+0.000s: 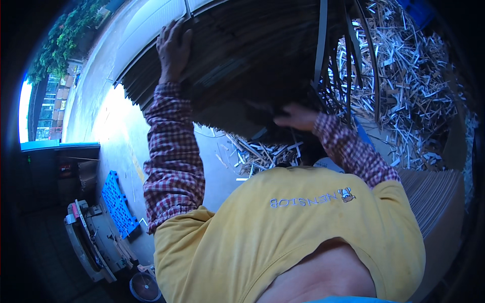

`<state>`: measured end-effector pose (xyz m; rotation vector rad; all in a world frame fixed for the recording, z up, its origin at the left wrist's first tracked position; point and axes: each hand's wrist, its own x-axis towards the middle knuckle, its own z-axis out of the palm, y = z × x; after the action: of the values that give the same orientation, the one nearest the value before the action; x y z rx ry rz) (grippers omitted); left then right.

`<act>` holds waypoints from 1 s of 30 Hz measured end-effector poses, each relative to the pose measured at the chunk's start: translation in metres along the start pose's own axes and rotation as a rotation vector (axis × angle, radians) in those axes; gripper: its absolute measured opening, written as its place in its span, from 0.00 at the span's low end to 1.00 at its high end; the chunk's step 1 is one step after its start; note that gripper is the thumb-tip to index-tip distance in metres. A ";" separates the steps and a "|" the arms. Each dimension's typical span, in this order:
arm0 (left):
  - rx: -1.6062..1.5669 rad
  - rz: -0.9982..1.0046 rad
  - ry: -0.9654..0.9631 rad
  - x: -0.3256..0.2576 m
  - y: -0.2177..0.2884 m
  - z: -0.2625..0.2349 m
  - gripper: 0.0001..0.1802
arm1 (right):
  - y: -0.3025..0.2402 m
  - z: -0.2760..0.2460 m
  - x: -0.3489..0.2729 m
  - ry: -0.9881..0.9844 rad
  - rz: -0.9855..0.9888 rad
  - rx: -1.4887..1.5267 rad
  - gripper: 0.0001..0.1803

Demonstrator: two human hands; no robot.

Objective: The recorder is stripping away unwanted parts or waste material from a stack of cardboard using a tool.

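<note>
A thick stack of cardboard sheets [237, 65] fills the upper middle, its layered edges turned toward me and largely in shadow. My left hand [174, 50] lies against the stack's left side near the top, fingers stretched over the sheet edges. Lower down, my right hand [298, 117] is at the dark lower right part of the stack, its fingers bent inward. Shadow hides what those fingers hold, if anything. Narrow cardboard strips [348, 65] dangle from the right end of the stack, just beyond my right hand.
A big heap of cut cardboard strips [404, 86] covers the floor at right, with more scraps [262, 154] below the stack. Another cardboard stack [429, 202] stands close on my right. At left are a blue plastic pallet [118, 204], a machine [88, 240] and a round wheel-like object [145, 287].
</note>
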<state>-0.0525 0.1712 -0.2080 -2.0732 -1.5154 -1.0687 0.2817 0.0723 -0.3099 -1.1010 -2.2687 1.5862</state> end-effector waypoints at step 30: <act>0.372 -0.032 -0.111 -0.087 0.046 -0.020 0.30 | -0.009 -0.041 0.067 0.227 0.197 0.156 0.22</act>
<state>-0.0295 0.0848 -0.2537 -1.8777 -1.6584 -0.6299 0.2505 0.1444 -0.3029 -1.4170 -1.9089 1.5820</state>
